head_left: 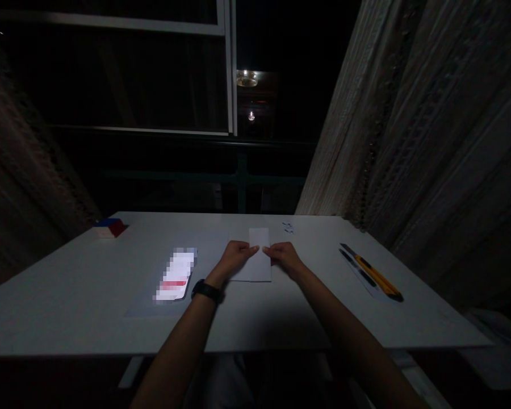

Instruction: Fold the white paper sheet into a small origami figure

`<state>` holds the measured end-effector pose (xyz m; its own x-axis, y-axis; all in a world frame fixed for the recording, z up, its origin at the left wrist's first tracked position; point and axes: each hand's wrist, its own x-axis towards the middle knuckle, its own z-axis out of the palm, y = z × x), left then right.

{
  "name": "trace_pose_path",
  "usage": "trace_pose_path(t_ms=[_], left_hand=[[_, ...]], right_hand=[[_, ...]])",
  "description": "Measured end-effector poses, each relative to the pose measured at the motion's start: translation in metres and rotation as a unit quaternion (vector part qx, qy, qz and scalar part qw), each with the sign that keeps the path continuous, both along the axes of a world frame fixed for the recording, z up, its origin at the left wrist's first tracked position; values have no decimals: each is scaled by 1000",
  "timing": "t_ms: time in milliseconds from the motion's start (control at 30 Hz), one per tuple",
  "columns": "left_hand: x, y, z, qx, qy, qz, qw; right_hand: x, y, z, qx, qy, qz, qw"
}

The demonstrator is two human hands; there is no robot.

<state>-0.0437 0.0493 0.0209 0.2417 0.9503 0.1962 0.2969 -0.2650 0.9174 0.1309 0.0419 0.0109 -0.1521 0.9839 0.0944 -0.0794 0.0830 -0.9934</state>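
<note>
A folded white sheet of paper (259, 258) lies on the white table (89, 295) in front of me. My left hand (235, 255), with a black watch on its wrist, pinches the paper's left edge. My right hand (283, 255) pinches the right edge at about the same height. Both hands have their fingers pressed together on the paper, thumbs nearly meeting over its middle. The top part of the paper sticks out beyond my fingers.
A blurred white and red card (175, 276) lies left of my hands on a grey mat. A yellow utility knife and a dark ruler (371, 272) lie at the right. A red and blue block (109, 227) sits far left. Dark window behind, curtains at both sides.
</note>
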Motion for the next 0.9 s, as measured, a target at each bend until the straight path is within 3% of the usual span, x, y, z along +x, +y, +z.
trace_pose_path(t_ms=[167, 267, 367, 567, 900], left_hand=[[2, 2, -4, -6, 2, 6, 1000], [3, 2, -3, -3, -19, 47, 999], [4, 1, 0, 6, -27, 65, 998], [4, -4, 4, 16, -13, 17, 1000], [3, -1, -3, -4, 1, -49, 999]], right_hand=[[-2, 1, 0, 1, 10, -46, 999], [-4, 2, -1, 1, 26, -79, 997], [-3, 3, -3, -3, 46, -73, 996], [1, 4, -3, 13, 59, -95, 994], [3, 6, -4, 30, 63, -119, 990]])
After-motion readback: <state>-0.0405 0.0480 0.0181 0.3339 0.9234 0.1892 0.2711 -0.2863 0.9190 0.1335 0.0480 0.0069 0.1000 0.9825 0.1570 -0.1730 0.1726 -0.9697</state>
